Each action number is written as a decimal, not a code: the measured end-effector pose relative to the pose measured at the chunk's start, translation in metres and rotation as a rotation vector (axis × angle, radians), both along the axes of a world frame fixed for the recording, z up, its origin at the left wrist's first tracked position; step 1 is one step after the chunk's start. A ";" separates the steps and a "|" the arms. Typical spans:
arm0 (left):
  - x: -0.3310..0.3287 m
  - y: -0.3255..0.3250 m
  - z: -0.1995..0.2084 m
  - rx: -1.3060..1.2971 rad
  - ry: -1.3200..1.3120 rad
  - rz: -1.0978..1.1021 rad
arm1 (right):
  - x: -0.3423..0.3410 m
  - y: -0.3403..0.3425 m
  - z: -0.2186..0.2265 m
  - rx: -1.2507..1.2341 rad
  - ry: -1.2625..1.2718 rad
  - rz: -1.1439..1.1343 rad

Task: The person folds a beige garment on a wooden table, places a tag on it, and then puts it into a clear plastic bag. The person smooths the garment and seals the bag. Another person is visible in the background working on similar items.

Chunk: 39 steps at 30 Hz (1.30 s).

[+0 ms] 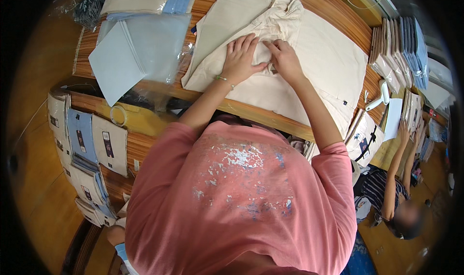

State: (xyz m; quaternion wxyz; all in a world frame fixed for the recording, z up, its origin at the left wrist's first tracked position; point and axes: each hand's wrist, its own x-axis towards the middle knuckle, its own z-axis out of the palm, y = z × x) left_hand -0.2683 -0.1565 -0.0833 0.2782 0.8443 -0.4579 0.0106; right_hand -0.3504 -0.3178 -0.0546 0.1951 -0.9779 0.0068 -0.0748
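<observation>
A large cream garment [328,57] lies spread over the wood-grain table before me, one part bunched and wrinkled near the top. Whether it is a shirt or trousers I cannot tell. My left hand [240,60] rests flat on the cloth, its fingers apart and a thin beaded bracelet at the wrist. Close to its right, my right hand [284,60] has its fingers bent and pinches a bit of the fabric, which its fingertips partly hide.
Pale card sheets [116,62] lie on clear plastic bags [166,48] at left. Folded garments [111,147] sit lower left; bagged stacks [391,55] stand at far right. A white handled tool [380,96] lies right of the cloth. Another person [386,188] works at the right.
</observation>
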 end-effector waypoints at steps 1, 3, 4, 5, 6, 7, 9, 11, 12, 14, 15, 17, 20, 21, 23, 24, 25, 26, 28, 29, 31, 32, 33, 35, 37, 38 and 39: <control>-0.001 0.000 0.000 0.008 0.012 0.000 | 0.000 -0.002 -0.008 0.023 -0.015 -0.006; 0.000 0.001 0.001 0.025 0.017 0.007 | 0.002 -0.001 -0.010 0.108 -0.067 0.000; 0.000 -0.001 0.002 0.024 0.013 0.007 | 0.001 -0.004 -0.012 0.151 -0.074 -0.009; 0.000 -0.001 0.004 0.024 0.007 0.002 | -0.001 -0.006 -0.012 0.194 -0.083 -0.025; 0.000 0.000 0.005 0.025 -0.012 -0.005 | -0.001 -0.007 -0.013 0.237 -0.093 -0.041; -0.001 0.002 0.007 0.026 -0.032 -0.011 | -0.001 -0.006 -0.014 0.242 -0.075 -0.031; -0.001 0.002 0.007 0.028 -0.040 -0.015 | 0.001 -0.006 -0.008 0.245 -0.037 -0.006; 0.000 0.001 0.006 0.035 -0.020 -0.017 | 0.000 -0.011 -0.012 0.260 -0.064 0.017; 0.000 0.001 0.005 0.038 -0.019 -0.015 | 0.001 -0.013 -0.013 0.267 -0.079 0.026; 0.000 0.000 0.003 0.043 -0.016 -0.010 | 0.001 -0.009 -0.010 0.255 -0.044 0.016; 0.000 0.000 0.003 0.044 -0.011 -0.010 | 0.001 -0.008 -0.008 0.249 -0.026 0.012; 0.001 0.000 0.004 0.046 0.000 -0.012 | 0.002 -0.011 -0.013 0.244 -0.050 0.030; 0.001 0.000 0.006 0.047 0.001 -0.018 | 0.001 -0.010 -0.010 0.263 -0.050 0.021; 0.001 0.000 0.006 0.044 0.000 -0.018 | 0.002 -0.009 -0.008 0.274 -0.043 0.015; 0.000 -0.001 0.006 0.039 -0.004 -0.019 | 0.001 -0.012 -0.012 0.292 -0.040 0.015; 0.000 -0.001 0.006 0.041 -0.005 -0.020 | 0.000 -0.013 -0.014 0.300 -0.038 0.014; 0.000 -0.001 0.005 0.043 -0.006 -0.021 | -0.001 -0.013 -0.016 0.284 -0.040 0.019; 0.000 -0.001 0.005 0.043 -0.008 -0.020 | 0.000 -0.012 -0.015 0.266 -0.043 0.026; -0.001 0.000 0.003 0.043 -0.010 -0.011 | 0.001 -0.015 -0.014 0.314 -0.053 0.017; -0.001 0.000 0.003 0.042 -0.013 -0.008 | 0.002 -0.021 -0.013 0.378 -0.062 -0.001; 0.000 0.000 0.007 0.016 0.011 -0.019 | 0.011 -0.048 -0.016 0.385 -0.182 -0.081; 0.000 0.001 0.009 0.006 0.022 -0.026 | 0.020 -0.068 -0.021 0.331 -0.290 -0.144; 0.003 0.003 0.009 -0.116 0.080 -0.019 | 0.031 -0.081 -0.019 0.404 -0.302 -0.335; 0.008 0.011 0.013 -0.360 0.192 -0.002 | 0.060 -0.106 -0.006 0.594 -0.229 -0.640; 0.006 0.024 0.029 -0.466 0.288 -0.034 | 0.083 -0.134 -0.002 0.687 -0.092 -0.782; 0.002 0.033 0.038 -0.514 0.334 -0.047 | 0.095 -0.145 -0.004 0.674 -0.030 -0.797; -0.005 0.041 0.045 -0.422 0.674 -0.029 | 0.102 -0.155 -0.005 0.655 0.033 -0.816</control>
